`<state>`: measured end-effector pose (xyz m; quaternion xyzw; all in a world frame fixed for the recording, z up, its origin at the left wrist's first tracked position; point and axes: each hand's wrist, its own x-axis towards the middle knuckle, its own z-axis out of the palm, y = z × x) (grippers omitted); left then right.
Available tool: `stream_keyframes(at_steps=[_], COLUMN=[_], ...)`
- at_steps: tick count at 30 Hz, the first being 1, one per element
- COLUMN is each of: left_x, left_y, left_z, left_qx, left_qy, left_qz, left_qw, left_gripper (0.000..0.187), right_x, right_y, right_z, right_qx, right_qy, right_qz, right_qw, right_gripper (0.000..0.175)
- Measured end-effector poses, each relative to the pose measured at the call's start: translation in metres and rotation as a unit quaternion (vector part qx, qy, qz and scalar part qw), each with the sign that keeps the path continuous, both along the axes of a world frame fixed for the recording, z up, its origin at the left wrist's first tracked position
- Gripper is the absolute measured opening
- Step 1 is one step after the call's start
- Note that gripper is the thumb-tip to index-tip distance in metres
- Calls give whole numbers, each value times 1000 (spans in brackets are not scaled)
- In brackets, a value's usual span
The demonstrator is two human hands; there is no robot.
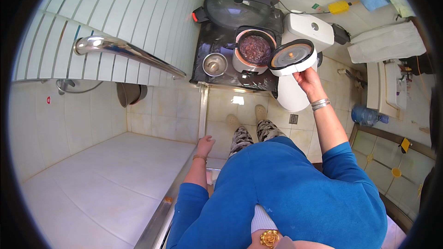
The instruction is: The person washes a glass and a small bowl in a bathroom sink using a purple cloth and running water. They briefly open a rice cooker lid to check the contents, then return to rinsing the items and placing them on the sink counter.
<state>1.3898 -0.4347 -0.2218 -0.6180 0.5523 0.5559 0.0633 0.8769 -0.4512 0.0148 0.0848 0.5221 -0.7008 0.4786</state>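
My right hand [308, 81] grips the white outer rim of a rice cooker lid [292, 56], which is tilted so that its inner metal plate shows. Just left of the lid stands the rice cooker [250, 70], uncovered, with dark reddish-brown food [255, 49] in its pot. A small metal bowl [215, 65] sits to the cooker's left on the black-covered stand. Down at my left side, my left hand [206, 144] hangs with loosely bent fingers and holds nothing. Behind the cooker lies a large pan with a glass lid [237, 6].
A white toilet [294, 93] stands right of the black-covered stand [232, 81]. A chrome handle [131, 50] juts from the glass panel at left. At right are a washbasin cabinet [379, 86] and a blue plastic water bottle [366, 115] on the floor.
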Motion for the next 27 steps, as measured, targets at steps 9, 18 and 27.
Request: stream_keyframes(at_steps=[9,18,27], left_x=[-3,-6,-37], left_y=[-15,-22,-33], left_z=[11,8,48], left_qx=[-4,28,161], left_qy=[-16,2,60], left_qz=[-56,-37,100], left_qw=[998,999,980], left_gripper=[49,49,49], right_x=[19,29,43], right_y=[12,27,39], right_z=[-4,-14,-14], right_qx=[-15,2,11], right_qy=[-22,-31,-27], right_qz=[14,5,22], right_qw=[1000,999,999], right_gripper=[19,21,21])
